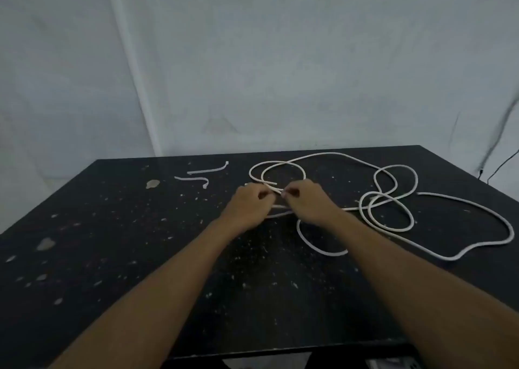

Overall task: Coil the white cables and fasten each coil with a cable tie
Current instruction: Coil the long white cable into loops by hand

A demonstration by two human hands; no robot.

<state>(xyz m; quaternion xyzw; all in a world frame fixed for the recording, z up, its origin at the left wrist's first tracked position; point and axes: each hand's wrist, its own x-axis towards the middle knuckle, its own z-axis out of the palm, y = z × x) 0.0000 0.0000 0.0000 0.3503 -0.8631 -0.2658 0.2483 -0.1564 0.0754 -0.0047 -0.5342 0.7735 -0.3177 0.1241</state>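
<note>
A long white cable [393, 200] sprawls in loose loops over the right half of the black table [126, 256]. A smaller ring of it [280, 169] lies just beyond my hands. My left hand [247, 208] and my right hand [309, 203] meet at the table's middle, fingers curled, each pinching the cable strands where they cross. What sits between the fingertips is too small to make out. Two white cable ties [207, 169] [193, 179] lie loose to the left of the ring.
The tabletop is speckled with pale chips and stains, the largest ones at the left [45, 243]. A grey-white cloth wall [252, 59] hangs behind the table. A thin dark wire [502, 166] runs down at the far right edge.
</note>
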